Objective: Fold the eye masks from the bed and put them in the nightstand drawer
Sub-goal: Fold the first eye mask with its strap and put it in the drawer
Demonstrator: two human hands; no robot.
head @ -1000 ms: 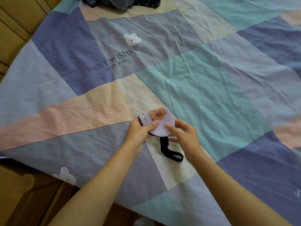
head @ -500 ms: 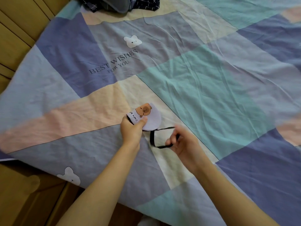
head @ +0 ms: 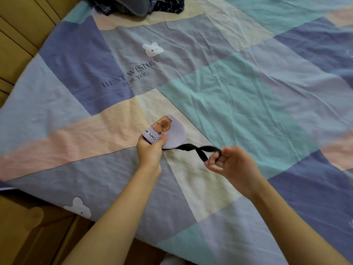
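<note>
Currently left hand (head: 150,150) pinches the folded eye mask (head: 168,131) just above the bed (head: 248,92), below the "BEST WISHES" print (head: 131,73), keeping the fold closed. Right hand (head: 232,165) grip: fingers hooked through the black strap (head: 196,149), pulled taut rightward, likely to wrap it round. Drawer not visible.

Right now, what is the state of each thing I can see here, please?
eye mask: folded in half, held above the bed.
black strap: twisted, pulled out to the right.
left hand: grips the folded mask.
right hand: pinches the strap's loop.
bed sheet: spread, wrinkled.
dark clothes: crumpled at the far edge.
</note>
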